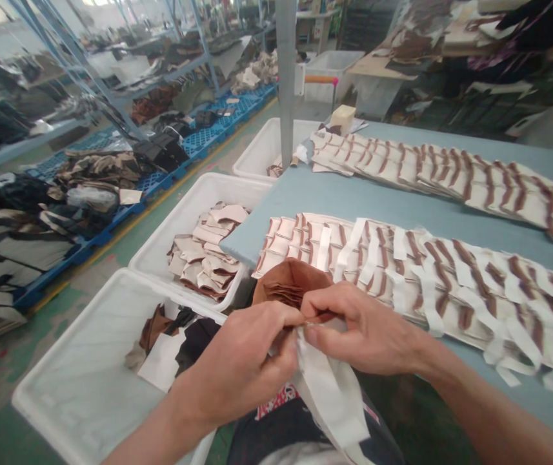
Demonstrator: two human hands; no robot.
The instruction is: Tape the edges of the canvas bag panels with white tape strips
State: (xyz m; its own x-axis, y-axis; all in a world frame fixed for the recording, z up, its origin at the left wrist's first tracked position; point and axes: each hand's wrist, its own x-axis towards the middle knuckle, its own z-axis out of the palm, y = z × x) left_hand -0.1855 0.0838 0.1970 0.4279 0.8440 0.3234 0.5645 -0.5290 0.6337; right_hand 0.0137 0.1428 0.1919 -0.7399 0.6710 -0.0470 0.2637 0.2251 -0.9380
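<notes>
Close to my body, my left hand [257, 355] and my right hand [353, 329] meet with fingers pinched at the edge of a brown fabric piece [288, 278]. The brown side shows folds beyond my fingers. A white strip [337, 394] hangs down from the pinched edge towards my lap. The exact spot between my fingertips is hidden. Just past my hands, a row of overlapping cream-and-brown fabric pieces [377, 258] lies on the blue-grey table, with several white strips laid across it.
A second row of fabric pieces [431, 168] lies farther back on the table [286, 194]. White bins [77, 368] with fabric scraps stand at the left. A grey post [286, 77] rises at the table corner. Blue pallets [170, 187] hold piled goods. Part of another person shows at the upper right.
</notes>
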